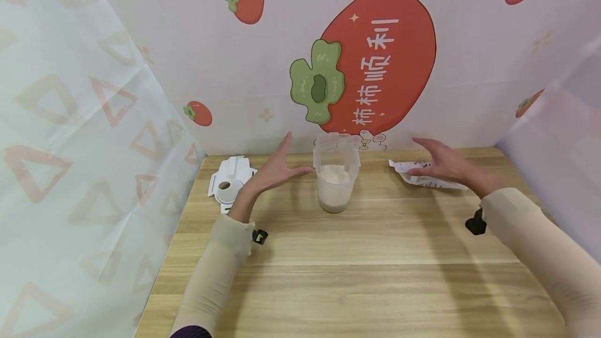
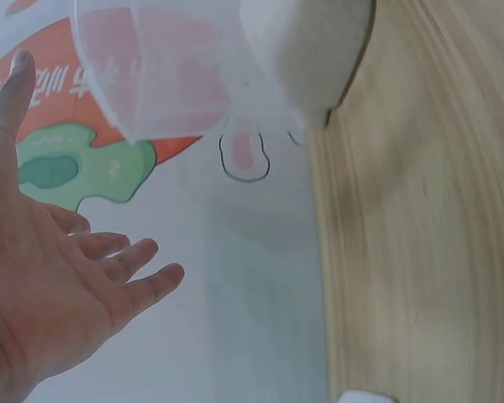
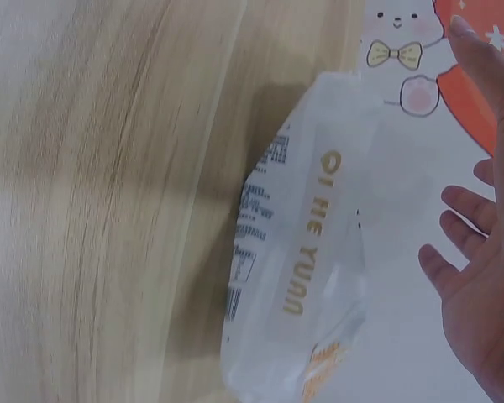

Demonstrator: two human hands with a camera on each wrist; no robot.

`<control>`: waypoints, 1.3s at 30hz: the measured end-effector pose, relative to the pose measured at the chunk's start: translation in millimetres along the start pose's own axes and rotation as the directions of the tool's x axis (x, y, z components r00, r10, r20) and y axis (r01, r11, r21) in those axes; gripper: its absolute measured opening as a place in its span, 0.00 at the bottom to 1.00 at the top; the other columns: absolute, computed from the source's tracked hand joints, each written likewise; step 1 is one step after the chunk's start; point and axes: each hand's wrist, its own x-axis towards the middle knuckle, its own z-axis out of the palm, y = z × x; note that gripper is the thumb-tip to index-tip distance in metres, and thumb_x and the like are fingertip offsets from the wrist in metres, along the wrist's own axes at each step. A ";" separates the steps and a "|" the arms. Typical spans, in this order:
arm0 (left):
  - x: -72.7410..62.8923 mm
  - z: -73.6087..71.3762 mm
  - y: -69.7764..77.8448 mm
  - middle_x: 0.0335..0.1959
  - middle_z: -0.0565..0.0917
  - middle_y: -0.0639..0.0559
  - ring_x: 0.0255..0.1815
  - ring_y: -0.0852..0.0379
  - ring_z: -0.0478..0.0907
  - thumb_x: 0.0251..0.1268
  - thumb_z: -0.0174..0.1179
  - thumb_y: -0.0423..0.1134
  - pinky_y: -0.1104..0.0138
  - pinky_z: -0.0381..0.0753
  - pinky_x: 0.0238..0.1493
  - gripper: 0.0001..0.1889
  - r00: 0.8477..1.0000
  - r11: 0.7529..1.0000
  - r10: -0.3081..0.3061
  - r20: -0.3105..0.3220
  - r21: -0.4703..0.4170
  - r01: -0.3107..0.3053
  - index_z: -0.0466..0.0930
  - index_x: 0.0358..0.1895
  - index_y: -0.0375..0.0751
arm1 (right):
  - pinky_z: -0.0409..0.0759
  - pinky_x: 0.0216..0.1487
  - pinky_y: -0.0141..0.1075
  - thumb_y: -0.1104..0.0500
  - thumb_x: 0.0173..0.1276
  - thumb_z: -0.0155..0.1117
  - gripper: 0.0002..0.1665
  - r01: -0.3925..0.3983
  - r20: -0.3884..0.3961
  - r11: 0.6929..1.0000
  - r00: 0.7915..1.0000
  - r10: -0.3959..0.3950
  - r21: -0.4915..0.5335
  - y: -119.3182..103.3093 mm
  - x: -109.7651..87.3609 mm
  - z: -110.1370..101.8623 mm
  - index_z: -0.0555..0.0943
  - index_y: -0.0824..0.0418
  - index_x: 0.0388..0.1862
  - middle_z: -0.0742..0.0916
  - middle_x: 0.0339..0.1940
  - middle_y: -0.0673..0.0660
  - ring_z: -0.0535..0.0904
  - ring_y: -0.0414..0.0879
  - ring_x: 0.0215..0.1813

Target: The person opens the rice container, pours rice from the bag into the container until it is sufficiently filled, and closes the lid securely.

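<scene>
A clear plastic container (image 1: 334,192), partly filled with a white grainy substance, stands upright at the back of the table. To its left my left hand (image 1: 278,168) is held with fingers spread and palm facing inward, thumb tip near the container's wall. Behind that wrist lies the white lid (image 1: 231,179), with a round opening in it. My right hand (image 1: 443,160) hovers over a flattened white printed bag (image 1: 424,177) on the right, its fingers apart and nothing in them. In the right wrist view, gold lettering runs along the bag (image 3: 307,227).
The wooden table (image 1: 357,275) meets a white back wall (image 1: 263,67) printed with red persimmons. Patterned sheets (image 1: 94,145) close off the left and right sides. A small black device (image 1: 476,223) hangs under the right wrist, with another (image 1: 260,236) at the left.
</scene>
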 end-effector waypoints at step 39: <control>-48.4 -102.6 -76.9 0.89 0.47 0.44 0.88 0.44 0.48 0.78 0.63 0.49 0.46 0.50 0.85 0.51 0.957 0.869 -0.260 -0.128 -0.462 0.174 0.33 0.89 0.49 | 0.61 0.79 0.67 0.46 0.57 0.86 0.68 0.261 -0.069 0.953 0.965 -0.253 0.156 -78.0 5.7 60.1 0.56 0.65 0.86 0.66 0.84 0.67 0.60 0.66 0.83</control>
